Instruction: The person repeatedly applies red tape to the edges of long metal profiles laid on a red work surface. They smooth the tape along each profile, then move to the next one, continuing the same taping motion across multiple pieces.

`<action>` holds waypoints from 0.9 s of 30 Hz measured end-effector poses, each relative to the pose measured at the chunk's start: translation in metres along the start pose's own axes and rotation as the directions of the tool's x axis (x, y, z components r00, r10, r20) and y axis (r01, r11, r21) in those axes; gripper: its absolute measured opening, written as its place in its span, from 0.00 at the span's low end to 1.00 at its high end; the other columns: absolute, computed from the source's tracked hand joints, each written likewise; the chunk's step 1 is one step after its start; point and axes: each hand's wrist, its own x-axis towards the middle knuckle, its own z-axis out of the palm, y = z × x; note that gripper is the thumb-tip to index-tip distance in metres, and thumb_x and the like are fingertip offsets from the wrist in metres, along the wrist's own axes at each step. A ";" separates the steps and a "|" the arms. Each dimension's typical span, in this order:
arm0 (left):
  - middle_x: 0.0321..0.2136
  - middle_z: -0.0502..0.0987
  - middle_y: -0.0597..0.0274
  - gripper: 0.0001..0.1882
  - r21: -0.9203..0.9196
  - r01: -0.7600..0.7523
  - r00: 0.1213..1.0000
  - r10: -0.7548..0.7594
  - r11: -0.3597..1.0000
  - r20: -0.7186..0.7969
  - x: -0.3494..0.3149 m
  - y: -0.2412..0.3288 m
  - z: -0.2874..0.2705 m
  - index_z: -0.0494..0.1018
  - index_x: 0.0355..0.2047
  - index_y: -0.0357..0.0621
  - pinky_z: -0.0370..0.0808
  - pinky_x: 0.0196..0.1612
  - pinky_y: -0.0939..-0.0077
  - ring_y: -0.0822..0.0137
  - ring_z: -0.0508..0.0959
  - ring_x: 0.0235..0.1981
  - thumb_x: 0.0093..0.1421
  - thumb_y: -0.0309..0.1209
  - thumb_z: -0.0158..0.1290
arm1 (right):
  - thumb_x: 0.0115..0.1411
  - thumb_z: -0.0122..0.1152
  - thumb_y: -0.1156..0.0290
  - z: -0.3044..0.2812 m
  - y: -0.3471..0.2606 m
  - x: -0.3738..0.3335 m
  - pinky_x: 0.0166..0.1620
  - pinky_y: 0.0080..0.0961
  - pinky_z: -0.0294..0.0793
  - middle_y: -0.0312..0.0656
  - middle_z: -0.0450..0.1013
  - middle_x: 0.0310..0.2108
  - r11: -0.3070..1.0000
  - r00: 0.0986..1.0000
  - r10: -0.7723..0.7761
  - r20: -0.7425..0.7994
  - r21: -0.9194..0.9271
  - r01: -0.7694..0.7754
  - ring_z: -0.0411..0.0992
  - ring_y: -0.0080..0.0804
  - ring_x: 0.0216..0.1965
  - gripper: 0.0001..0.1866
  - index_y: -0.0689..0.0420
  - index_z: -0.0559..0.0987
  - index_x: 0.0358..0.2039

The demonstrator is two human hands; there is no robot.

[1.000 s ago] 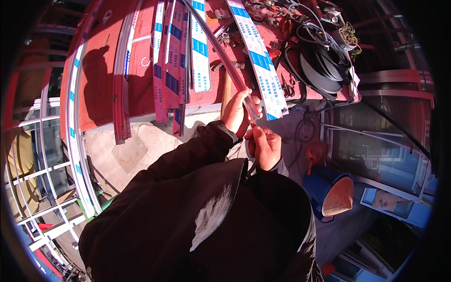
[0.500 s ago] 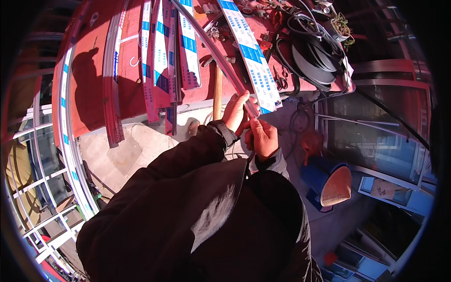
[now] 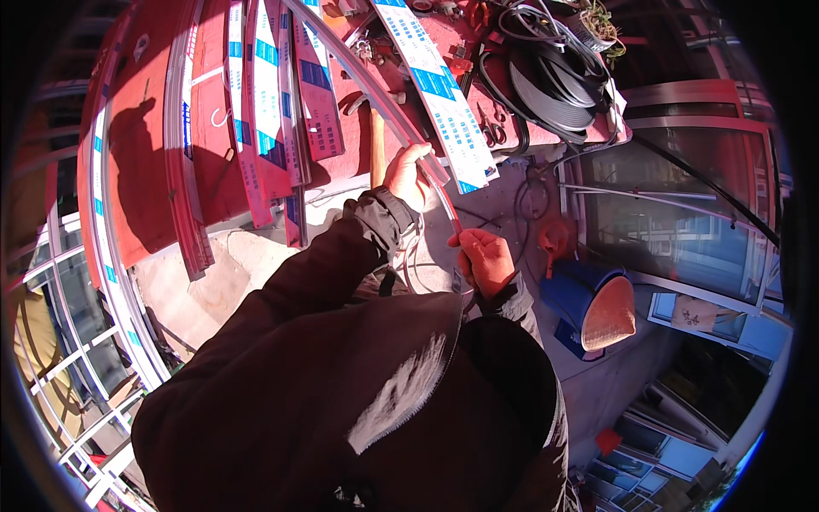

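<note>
A long, narrow metal profile [image 3: 368, 84] slants from the red bench top down to my left hand [image 3: 408, 179], whose fingers are wrapped round it near its lower end. From that end a thin pale-and-reddish strip [image 3: 450, 209] runs down to my right hand [image 3: 485, 263], which is closed in a pinch on the strip's end. Whether the strip is film or a seal I cannot tell. Beside the profile lies a wide length with white-and-blue film [image 3: 439, 85]. A hammer's wooden handle [image 3: 378, 149] juts over the bench edge behind my left hand.
On the red bench [image 3: 217, 183] lie several more film-covered profiles [image 3: 266, 94]. A coil of black strip [image 3: 546, 90], scissors [image 3: 492, 128] and a potted plant [image 3: 595, 30] sit at the right. A blue bucket-like container [image 3: 576, 294] and a framed glass panel [image 3: 674, 213] stand right of me.
My right hand has moved down, away from the profile's end, and a length of strip now spans the gap. My left hand keeps its hold; the whole view has shifted slightly.
</note>
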 end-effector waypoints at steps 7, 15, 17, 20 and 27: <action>0.27 0.73 0.59 0.10 0.028 0.187 0.979 -0.189 0.982 0.076 -0.022 -0.017 -0.002 0.70 0.32 0.43 0.71 0.36 0.65 0.61 0.74 0.30 0.54 0.35 0.53 | 0.62 0.49 0.66 -0.001 0.003 0.032 0.13 0.15 0.51 0.33 0.66 0.14 0.997 1.000 0.007 -0.012 0.082 -0.006 0.54 0.15 0.09 0.13 0.63 0.74 0.35; 0.25 0.71 0.63 0.20 0.046 0.081 0.984 -0.073 0.996 -0.161 -0.001 -0.021 -0.003 0.69 0.34 0.49 0.73 0.31 0.65 0.64 0.74 0.27 0.53 0.50 0.58 | 0.62 0.47 0.68 -0.028 0.033 -0.010 0.18 0.15 0.54 0.33 0.67 0.15 0.984 0.994 -0.078 -0.070 -0.169 0.065 0.58 0.14 0.14 0.12 0.64 0.76 0.33; 0.26 0.71 0.63 0.20 0.066 0.094 0.980 -0.081 0.993 -0.181 -0.005 -0.024 -0.002 0.69 0.35 0.49 0.73 0.31 0.65 0.64 0.74 0.27 0.53 0.49 0.58 | 0.62 0.48 0.66 -0.004 0.016 0.025 0.17 0.14 0.54 0.33 0.67 0.16 0.981 0.989 -0.142 -0.029 -0.139 0.136 0.58 0.15 0.13 0.13 0.64 0.76 0.35; 0.25 0.71 0.65 0.19 0.058 0.078 0.982 -0.067 0.995 -0.177 -0.007 -0.023 -0.004 0.68 0.34 0.49 0.73 0.29 0.65 0.65 0.74 0.27 0.54 0.49 0.58 | 0.63 0.48 0.65 -0.006 0.014 0.033 0.16 0.14 0.57 0.35 0.69 0.17 0.999 1.000 0.022 -0.020 -0.029 -0.023 0.59 0.15 0.12 0.15 0.64 0.74 0.38; 0.24 0.68 0.65 0.21 0.087 0.087 0.981 -0.070 0.992 -0.180 -0.003 -0.021 0.001 0.65 0.34 0.46 0.74 0.28 0.70 0.68 0.72 0.25 0.54 0.48 0.58 | 0.62 0.47 0.69 -0.024 0.027 0.006 0.21 0.15 0.57 0.33 0.68 0.15 0.984 0.998 -0.048 -0.032 -0.171 0.042 0.60 0.15 0.15 0.12 0.65 0.76 0.32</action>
